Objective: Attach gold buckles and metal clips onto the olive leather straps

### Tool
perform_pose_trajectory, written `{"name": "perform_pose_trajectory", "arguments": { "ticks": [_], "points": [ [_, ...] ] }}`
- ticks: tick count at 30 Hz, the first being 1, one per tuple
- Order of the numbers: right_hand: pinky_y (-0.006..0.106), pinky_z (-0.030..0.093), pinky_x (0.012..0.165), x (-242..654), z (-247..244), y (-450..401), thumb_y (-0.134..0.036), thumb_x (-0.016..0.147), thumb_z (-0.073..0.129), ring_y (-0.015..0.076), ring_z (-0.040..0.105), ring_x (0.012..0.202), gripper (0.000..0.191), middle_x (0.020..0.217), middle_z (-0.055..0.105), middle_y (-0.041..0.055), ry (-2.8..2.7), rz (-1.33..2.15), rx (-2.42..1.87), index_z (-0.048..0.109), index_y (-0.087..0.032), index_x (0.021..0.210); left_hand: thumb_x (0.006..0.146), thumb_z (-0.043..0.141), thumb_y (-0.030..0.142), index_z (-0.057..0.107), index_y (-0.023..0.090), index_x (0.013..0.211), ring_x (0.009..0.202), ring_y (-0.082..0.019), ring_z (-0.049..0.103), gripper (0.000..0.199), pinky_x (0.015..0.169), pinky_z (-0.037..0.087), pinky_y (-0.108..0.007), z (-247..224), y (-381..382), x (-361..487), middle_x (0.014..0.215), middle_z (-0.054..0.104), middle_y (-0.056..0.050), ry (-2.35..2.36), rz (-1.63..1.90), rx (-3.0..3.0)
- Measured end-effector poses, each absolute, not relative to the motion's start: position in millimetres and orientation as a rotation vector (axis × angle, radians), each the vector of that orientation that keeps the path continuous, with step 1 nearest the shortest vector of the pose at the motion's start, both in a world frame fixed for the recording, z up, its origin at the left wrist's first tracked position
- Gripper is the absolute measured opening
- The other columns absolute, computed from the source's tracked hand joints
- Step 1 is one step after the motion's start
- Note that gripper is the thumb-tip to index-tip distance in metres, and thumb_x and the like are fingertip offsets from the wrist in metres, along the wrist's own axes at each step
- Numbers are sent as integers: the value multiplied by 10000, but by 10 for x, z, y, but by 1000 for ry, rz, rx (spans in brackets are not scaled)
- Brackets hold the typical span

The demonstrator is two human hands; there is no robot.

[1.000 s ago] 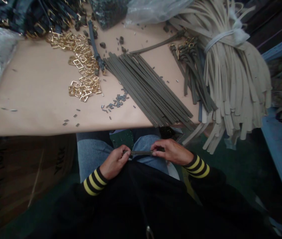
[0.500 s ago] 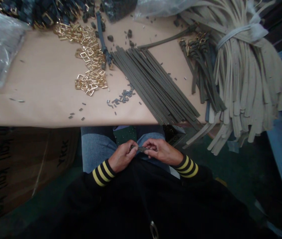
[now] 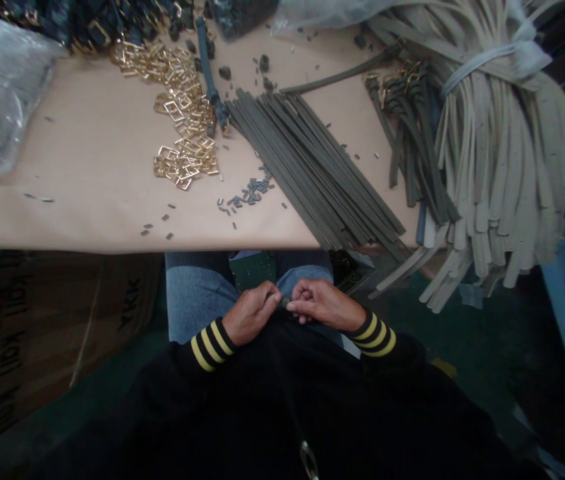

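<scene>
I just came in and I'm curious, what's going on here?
A person is sitting at a table with their hands together over their lap. Their left hand and right hand are pinching a small dark strap, mostly hidden by the fingers. On the table lie gold buckles, a pile of long gray-green strips and little metal bits. A tied bundle of beige straps sits to the right.

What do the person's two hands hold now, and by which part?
The left hand and right hand pinch a narrow olive-grey strap between their fingertips; the fingers hide which part.
</scene>
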State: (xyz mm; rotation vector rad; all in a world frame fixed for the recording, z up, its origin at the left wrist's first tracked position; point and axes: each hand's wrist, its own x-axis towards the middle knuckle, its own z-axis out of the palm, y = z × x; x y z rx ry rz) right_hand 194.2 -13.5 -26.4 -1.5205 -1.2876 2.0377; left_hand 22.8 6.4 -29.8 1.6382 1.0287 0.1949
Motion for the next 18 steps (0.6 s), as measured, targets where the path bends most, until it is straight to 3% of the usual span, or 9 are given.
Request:
{"name": "perform_pose_trajectory", "arguments": {
  "ticks": [7,11,18],
  "points": [
    [184,380,442,1903,-137,-110,-219,810,391,83,496,443,175,570,561,2,-1578,2000,-1438,504,-143,700,833,270,291,379,183,789,555,-126,448,160,560,339,-248,-276,34,257,609,440,28,1061,159,1708],
    [221,348,510,1822,-136,-110,-185,787,390,106,457,499,197,540,502,-10,-1762,1762,-1477,483,-151,617,835,263,295,355,183,879,572,-147,495,151,557,355,-254,-256,18,256,637,479,16,1027,110,1746],
    [228,310,454,1813,37,-47,-309,758,417,138,460,528,183,542,456,-23,-1833,1497,-1561,461,-184,631,853,250,307,376,184,874,593,-134,520,177,562,395,-241,-188,30,254,662,506,2,1045,364,1715]
  ]
}}
